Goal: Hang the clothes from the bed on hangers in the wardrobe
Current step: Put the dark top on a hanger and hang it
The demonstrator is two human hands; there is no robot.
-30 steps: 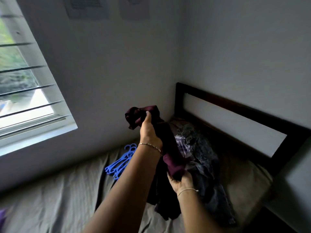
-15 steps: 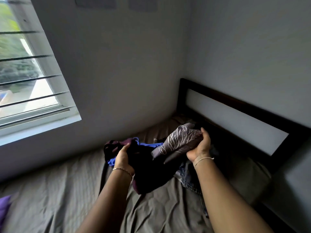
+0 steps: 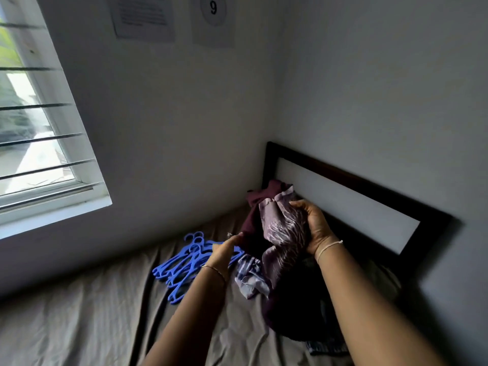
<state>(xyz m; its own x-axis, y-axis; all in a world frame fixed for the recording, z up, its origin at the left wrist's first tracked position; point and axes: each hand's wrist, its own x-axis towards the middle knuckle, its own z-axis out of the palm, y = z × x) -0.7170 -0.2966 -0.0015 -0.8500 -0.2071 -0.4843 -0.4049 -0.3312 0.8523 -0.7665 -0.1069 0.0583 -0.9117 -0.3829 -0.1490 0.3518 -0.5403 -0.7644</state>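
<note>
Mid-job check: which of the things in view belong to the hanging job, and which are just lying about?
Job:
- mauve patterned garment, in the right hand grip
- maroon garment, at the left hand
- striped garment
- blue hangers
- bed

Lying about:
- window
- headboard
- printed sheet
- number 9 sign

Left hand: fingertips lost behind maroon garment; grip there cannot be told. Right hand clutches patterned cloth, palm hidden against folds. Blue hangers: heap partly behind left hand, count unclear. Dark clothes pile in shadow, separate pieces not distinguishable. Printed notice cut by top edge, text too small. Window cut by left edge, outside blurred. Bed cut by bottom edge.
</note>
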